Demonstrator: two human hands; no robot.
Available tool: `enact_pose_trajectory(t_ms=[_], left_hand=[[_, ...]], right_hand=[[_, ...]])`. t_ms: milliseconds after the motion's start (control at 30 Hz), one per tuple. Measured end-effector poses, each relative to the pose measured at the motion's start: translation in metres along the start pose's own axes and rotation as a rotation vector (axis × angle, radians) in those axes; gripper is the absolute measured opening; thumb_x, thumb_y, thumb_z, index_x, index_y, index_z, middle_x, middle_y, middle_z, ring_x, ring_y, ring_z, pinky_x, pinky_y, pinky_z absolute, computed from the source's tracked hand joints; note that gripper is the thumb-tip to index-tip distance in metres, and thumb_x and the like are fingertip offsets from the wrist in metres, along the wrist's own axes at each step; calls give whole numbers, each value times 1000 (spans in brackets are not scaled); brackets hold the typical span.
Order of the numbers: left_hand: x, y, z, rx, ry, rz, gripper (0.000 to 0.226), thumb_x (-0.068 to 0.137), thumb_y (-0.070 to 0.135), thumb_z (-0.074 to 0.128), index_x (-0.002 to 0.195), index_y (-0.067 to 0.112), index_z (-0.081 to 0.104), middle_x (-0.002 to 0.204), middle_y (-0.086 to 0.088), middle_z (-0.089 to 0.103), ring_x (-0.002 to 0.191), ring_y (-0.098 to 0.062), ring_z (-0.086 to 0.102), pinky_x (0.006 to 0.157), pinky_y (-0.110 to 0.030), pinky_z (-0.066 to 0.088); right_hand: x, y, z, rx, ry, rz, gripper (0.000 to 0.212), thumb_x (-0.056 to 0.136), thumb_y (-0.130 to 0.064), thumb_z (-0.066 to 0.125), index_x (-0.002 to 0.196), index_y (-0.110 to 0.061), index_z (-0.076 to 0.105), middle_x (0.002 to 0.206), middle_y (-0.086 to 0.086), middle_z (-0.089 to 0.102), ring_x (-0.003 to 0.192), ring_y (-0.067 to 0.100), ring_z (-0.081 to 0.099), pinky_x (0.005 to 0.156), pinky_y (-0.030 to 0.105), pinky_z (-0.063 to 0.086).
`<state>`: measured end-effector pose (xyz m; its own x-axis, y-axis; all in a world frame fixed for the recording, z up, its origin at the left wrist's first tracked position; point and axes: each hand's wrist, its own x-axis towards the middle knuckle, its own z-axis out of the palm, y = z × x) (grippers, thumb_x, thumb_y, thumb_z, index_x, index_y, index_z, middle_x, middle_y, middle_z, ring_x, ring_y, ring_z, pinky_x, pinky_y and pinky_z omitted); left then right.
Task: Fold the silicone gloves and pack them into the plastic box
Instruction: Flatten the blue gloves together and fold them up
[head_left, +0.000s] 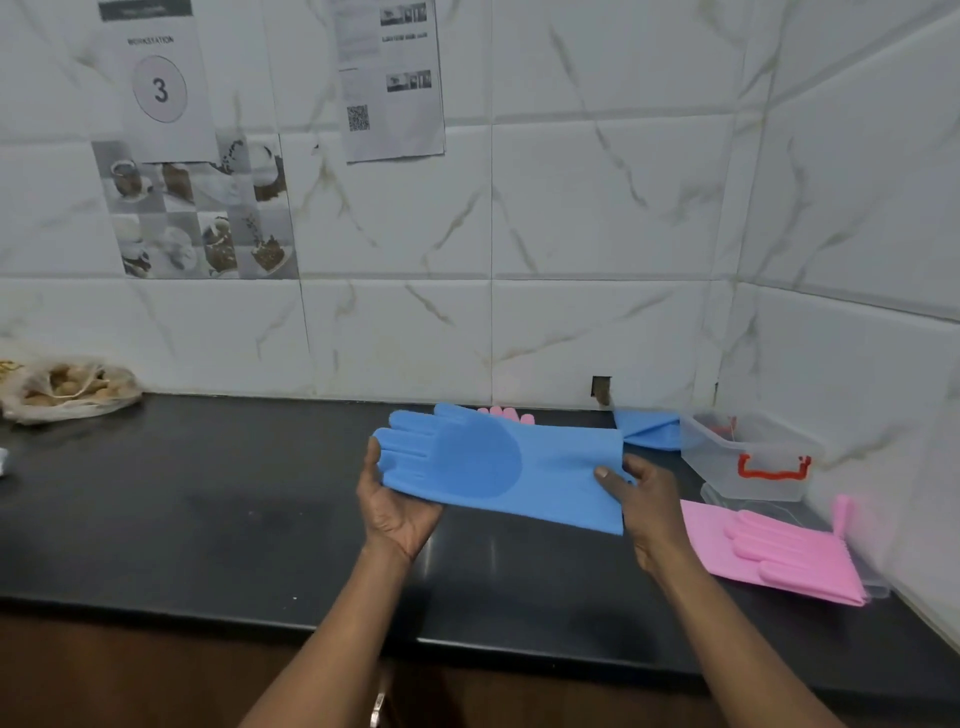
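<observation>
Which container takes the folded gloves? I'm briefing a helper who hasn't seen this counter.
Follow the black countertop to its right-hand corner against the tiled wall. There stands a clear rectangular plastic box, open-topped. Its red handle clip sets it apart from the gloves lying around it.

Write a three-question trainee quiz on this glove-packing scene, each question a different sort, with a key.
1. True or false: the blue glove is held flat between the left hand and the right hand.
2. Which hand holds the glove's cuff end? A) left B) right C) neither
3. Fill in: the pink glove lies on the counter just in front of the clear ____.

Key: 1 true. 2 B; the left hand holds the finger end. 3 box, the one with red handles at the right wall.
</observation>
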<state>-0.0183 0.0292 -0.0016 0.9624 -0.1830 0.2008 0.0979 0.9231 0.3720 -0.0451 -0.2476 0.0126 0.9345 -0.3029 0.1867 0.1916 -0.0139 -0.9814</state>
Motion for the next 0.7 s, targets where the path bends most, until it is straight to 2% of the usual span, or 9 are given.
enact_pose_trajectory(t_ms=[33, 100, 133, 200, 267, 300, 367, 500, 700], left_hand=[[0, 2, 2, 6, 29, -10, 56, 83, 49, 66, 123, 11, 63, 118, -11, 70, 112, -29, 65, 106, -48, 43], [6, 8, 4, 131, 151, 14, 40, 85, 39, 64, 111, 9, 65, 101, -11, 75, 94, -27, 73, 87, -44, 57], [9, 10, 2, 248, 201, 5, 31, 86, 32, 64, 105, 7, 66, 97, -12, 75, 89, -26, 74, 77, -41, 60], [11, 10, -4, 567, 311, -75, 16, 90, 16, 60, 96, 2, 66, 101, -17, 68, 91, -25, 72, 74, -40, 60], [11, 9, -16, 919, 528, -137, 12, 93, 9, 57, 93, 0, 64, 102, -19, 65, 87, -27, 67, 71, -40, 57], [9, 10, -25, 1011, 617, -136, 10, 92, 6, 59, 92, -1, 65, 100, -19, 67, 83, -27, 67, 66, -37, 55], [4, 15, -42, 1048, 656, -100, 8, 86, 2, 65, 92, -4, 67, 95, -22, 70, 78, -29, 69, 64, -35, 55], [0, 29, -63, 1046, 621, -27, 25, 78, -2, 74, 101, -8, 66, 96, -29, 72, 87, -40, 71, 80, -51, 59], [7, 30, -72, 1142, 715, 115, 13, 79, 4, 71, 92, 2, 70, 91, -21, 74, 85, -37, 72, 78, -52, 60]], right_hand=[[1, 2, 0, -8, 15, 7, 23, 86, -13, 71, 107, -21, 68, 109, 3, 71, 96, 24, 68, 86, 48, 58], [6, 8, -1, -52, 56, 17, 29, 87, -14, 70, 116, -16, 66, 114, 5, 68, 97, 23, 66, 81, 42, 58], [8, 11, -1, -94, 69, 21, 31, 87, -14, 70, 118, -13, 65, 116, 6, 67, 96, 22, 65, 78, 38, 57], [12, 19, 0, -204, 53, 63, 38, 88, -13, 69, 124, -8, 61, 121, 11, 64, 98, 25, 64, 78, 36, 55], [10, 28, 4, -382, 15, 148, 47, 87, -11, 69, 131, -4, 56, 127, 17, 61, 104, 30, 63, 87, 40, 53], [7, 34, 5, -473, 11, 178, 50, 86, -11, 70, 133, -3, 53, 130, 18, 58, 109, 32, 60, 93, 41, 51], [3, 45, 5, -537, 32, 177, 53, 88, -15, 69, 136, -4, 51, 138, 15, 53, 119, 31, 54, 99, 38, 46], [0, 55, 2, -548, 68, 127, 50, 90, -21, 67, 135, -5, 53, 138, 13, 53, 127, 29, 47, 101, 38, 42], [-2, 59, 7, -574, 83, 27, 38, 90, -15, 66, 127, -8, 61, 129, 7, 63, 123, 27, 51, 103, 41, 45]])
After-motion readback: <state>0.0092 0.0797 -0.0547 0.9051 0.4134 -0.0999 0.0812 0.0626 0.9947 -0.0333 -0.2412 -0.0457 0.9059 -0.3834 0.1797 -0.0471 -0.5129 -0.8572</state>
